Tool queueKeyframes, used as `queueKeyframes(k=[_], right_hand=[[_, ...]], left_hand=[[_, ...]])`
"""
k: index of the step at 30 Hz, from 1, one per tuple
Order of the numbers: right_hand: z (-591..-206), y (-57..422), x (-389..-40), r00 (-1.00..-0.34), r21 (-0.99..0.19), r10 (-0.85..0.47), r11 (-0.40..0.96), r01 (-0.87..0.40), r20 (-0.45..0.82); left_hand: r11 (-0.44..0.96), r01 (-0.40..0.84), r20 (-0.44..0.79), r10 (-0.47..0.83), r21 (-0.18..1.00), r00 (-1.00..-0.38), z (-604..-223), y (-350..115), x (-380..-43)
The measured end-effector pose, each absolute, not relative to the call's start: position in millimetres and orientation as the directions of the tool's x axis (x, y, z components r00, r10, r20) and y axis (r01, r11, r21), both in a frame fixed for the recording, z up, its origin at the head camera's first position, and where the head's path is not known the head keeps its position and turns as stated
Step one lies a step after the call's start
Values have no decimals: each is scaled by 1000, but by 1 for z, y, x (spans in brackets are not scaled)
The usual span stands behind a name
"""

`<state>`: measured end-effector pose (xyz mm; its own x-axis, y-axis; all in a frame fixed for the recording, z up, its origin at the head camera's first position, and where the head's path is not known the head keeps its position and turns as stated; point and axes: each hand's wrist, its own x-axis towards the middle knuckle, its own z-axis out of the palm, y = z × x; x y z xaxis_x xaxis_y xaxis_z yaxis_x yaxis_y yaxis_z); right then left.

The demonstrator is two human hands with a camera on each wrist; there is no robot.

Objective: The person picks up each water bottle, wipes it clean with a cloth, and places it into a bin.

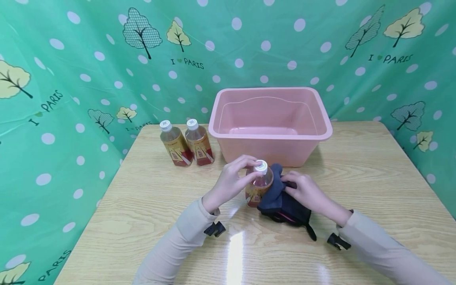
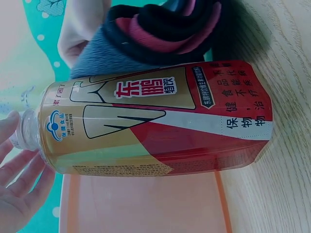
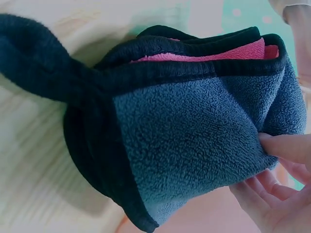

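A drink bottle (image 1: 259,186) with a white cap and a gold and red label (image 2: 146,121) stands upright on the table. My left hand (image 1: 236,178) grips it at the cap, thumb and fingers on either side. Right beside the bottle is a folded cloth (image 1: 285,204), dark blue-grey outside with black edging and a hanging loop. Pink lining (image 3: 209,52) shows between its folds. My right hand (image 1: 304,192) pinches the cloth near its upper end, thumb on one face and fingers on the other, as the right wrist view shows.
Behind the hands stands a pink plastic tub (image 1: 270,148) with nothing visible inside. Two similar bottles, one (image 1: 176,144) left of the other (image 1: 199,144), stand close together left of the tub. A green patterned curtain (image 1: 228,47) hangs behind the wooden table (image 1: 142,221).
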<state>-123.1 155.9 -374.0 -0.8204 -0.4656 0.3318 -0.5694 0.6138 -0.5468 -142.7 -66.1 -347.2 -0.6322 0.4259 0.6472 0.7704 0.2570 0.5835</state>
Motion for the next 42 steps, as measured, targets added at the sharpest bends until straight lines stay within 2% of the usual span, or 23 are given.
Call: queueKeyframes(k=[11, 26, 42], right_hand=[[-358, 155, -121, -800, -550, -436, 582, -600, 412], [-365, 155, -124, -833, -565, -435, 613, -552, 342], [-386, 154, -125, -833, -537, -467, 639, -550, 297]], left_hand=[[264, 772, 649, 425, 578, -631, -347, -66, -142], [252, 776, 653, 427, 578, -625, -346, -66, -141], [256, 774, 649, 429, 580, -628, -344, -67, -141]])
